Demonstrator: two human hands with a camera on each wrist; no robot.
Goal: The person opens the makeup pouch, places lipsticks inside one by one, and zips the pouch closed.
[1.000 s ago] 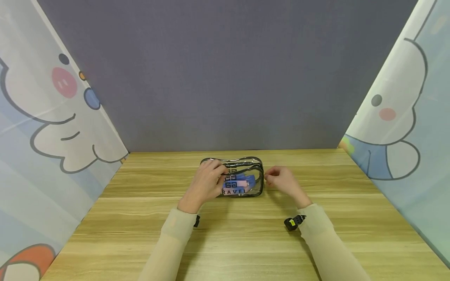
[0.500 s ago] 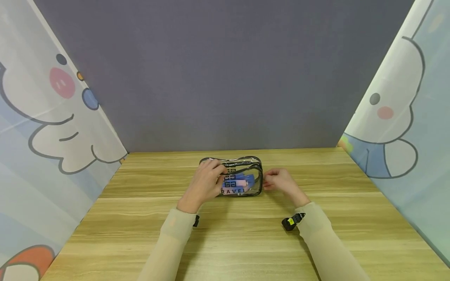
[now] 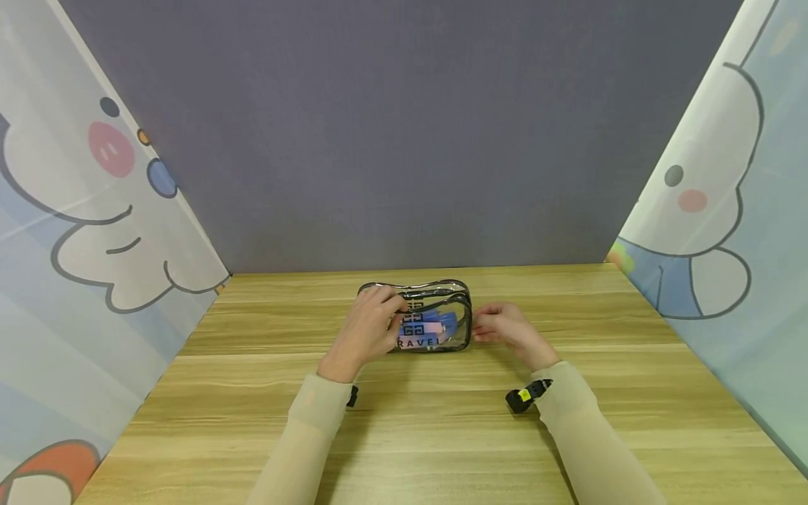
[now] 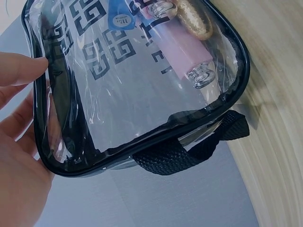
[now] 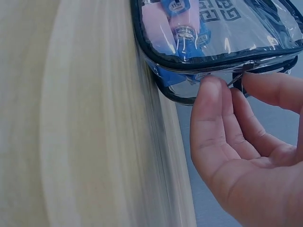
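A clear pouch (image 3: 468, 337) with black piping and black lettering stands on the table. Through its wall show pink bottles with clear caps (image 4: 182, 52), blue pieces with round labels (image 4: 121, 16) and a gold-coloured item (image 4: 195, 20). My left hand (image 3: 372, 324) grips the pouch's top edge at its left part, thumb on the near side. At the right end of the pouch is my right hand (image 3: 508, 326), its fingers bent in against the side. In the right wrist view, thumb and finger pinch a small metal zipper pull (image 5: 235, 80) there.
A black strap loop (image 4: 165, 158) hangs from the pouch's left end. Under it lies the wood-grain table (image 3: 416, 435). A grey panel (image 3: 404, 140) rises behind, with cartoon-printed curtains (image 3: 707, 210) on both sides. Each wrist carries a small black camera (image 3: 520, 400).
My right hand has closed in slightly on the pouch's right end, its fingers now right at the side. The left hand keeps its grip, and the pouch has hardly moved.
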